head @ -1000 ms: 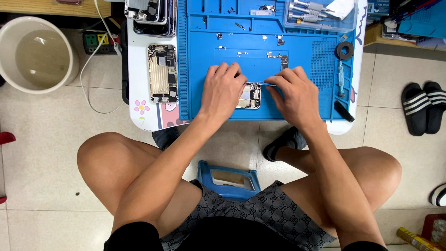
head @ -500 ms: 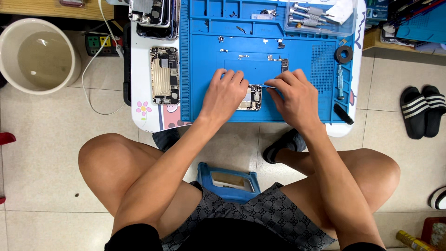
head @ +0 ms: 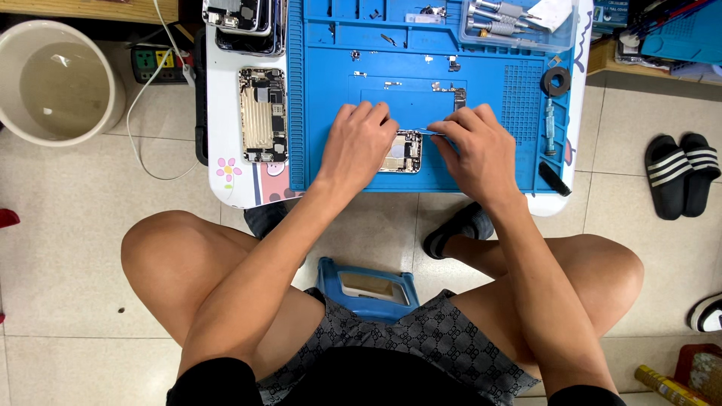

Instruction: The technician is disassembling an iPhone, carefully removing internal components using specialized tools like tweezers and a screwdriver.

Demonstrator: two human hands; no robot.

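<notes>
Our left hand (head: 359, 146) lies curled over one opened phone body (head: 404, 153), fingers bent and pressing on its left half, holding it flat on the blue mat (head: 323, 113). Our right hand (head: 475, 150) is pinched narrow around a thin metal tool (head: 426, 131), whose tip reaches over the phone's upper edge; we cannot tell what the tip touches. The phone sits near the front middle of the mat, between our two hands, its insides showing as small metal plates.

We count two opened phones in all: the second phone (head: 263, 114), long and rectangular with a pale gold plate inside, lies on the white table (head: 241, 184) just beside the mat's left edge. The mat is rubbery and moulded, with shallow trays along its top and a grid of tiny cells on its right. A few small loose metal parts are scattered on it. One black ring (head: 556, 80) rests near that grid. A clear tray (head: 519, 22) holds several metal-tipped drivers. One round white bucket (head: 54, 81) stands on the tiled floor, and two black striped slippers (head: 683, 174) lie to the right.
</notes>
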